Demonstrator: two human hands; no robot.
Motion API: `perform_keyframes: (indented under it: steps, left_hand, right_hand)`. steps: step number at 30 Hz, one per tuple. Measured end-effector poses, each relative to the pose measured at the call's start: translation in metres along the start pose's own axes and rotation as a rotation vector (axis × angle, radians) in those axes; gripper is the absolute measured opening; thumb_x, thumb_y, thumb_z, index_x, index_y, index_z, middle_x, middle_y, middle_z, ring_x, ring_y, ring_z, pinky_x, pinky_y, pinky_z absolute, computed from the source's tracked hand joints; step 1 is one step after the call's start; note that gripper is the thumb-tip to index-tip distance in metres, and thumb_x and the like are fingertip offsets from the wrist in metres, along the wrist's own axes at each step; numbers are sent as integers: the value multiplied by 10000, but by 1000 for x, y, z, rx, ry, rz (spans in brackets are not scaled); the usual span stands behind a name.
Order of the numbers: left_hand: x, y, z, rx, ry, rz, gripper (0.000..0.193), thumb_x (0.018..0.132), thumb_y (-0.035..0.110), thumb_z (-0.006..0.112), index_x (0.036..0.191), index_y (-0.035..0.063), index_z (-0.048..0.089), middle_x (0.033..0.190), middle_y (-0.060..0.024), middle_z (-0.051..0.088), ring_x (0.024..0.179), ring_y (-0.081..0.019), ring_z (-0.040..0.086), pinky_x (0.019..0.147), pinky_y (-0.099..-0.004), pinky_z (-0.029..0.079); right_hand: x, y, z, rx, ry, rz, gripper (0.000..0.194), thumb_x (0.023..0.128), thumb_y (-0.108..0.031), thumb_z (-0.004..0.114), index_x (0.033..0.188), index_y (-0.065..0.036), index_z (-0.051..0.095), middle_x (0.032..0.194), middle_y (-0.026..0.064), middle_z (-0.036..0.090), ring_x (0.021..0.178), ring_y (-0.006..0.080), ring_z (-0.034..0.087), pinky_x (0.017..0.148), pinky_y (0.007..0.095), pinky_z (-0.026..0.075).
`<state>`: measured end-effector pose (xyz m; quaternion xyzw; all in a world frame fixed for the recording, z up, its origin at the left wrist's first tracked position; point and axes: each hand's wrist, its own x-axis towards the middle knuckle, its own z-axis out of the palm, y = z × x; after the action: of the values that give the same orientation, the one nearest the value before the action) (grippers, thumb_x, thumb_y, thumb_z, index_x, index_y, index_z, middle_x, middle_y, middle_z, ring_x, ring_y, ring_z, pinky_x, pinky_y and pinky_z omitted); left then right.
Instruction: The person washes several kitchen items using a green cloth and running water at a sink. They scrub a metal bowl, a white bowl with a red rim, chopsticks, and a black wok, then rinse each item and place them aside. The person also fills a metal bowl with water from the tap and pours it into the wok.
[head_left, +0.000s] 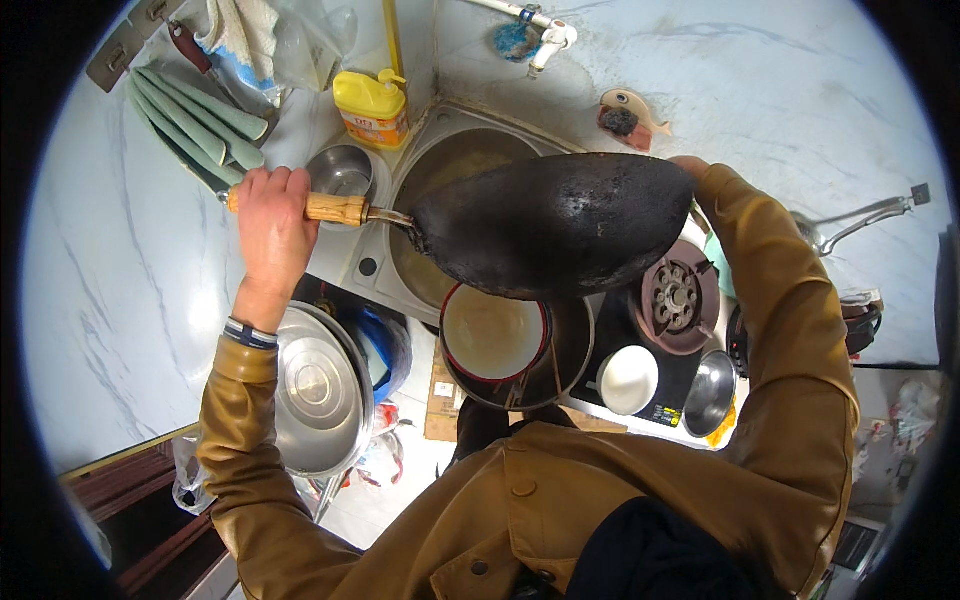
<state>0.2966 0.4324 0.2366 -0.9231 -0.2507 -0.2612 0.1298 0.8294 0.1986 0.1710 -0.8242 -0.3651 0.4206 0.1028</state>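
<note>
My left hand (274, 217) is closed around the wooden handle (341, 209) of a blackened wok (562, 225). At the wok's opposite end, my right hand (690, 165) grips the rim; most of its fingers are hidden behind the metal. The wok is tilted, with its sooty underside towards me and its inside out of sight. It hangs over the near part of a sink (465, 154) whose basin holds cloudy water. Just below the wok's lower edge, a red-rimmed basin (495, 337) with whitish liquid rests in a larger dark pan (576, 356).
To the right are a burner (675, 296), a white bowl (628, 380) and a steel bowl (709, 394). Beside the sink stand a yellow detergent bottle (370, 109) and a steel pot (341, 172). Large metal lids (315, 390) lean under my left forearm. A white tap (553, 41) juts from the wall.
</note>
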Motion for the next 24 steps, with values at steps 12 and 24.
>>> perform_keyframes:
  steps: [12,24]
  left_hand:
    - [-12,30,-41,127,-186,35,194,647,35,626,814,74,534,739,-77,552,769,-271,545,770,-381,404]
    - [-39,151,-69,23,-628,280,201,733,162,662,873,86,538,735,-94,591,709,-262,623,581,-376,497]
  right_hand:
    - [-13,15,3,-646,-298,-314,285,685,-184,632,923,-38,689,865,117,675,754,202,607,689,390,472]
    - [-135,115,-6,-273,617,-76,340,830,-303,571,934,12,644,893,233,640,800,342,620,718,390,491]
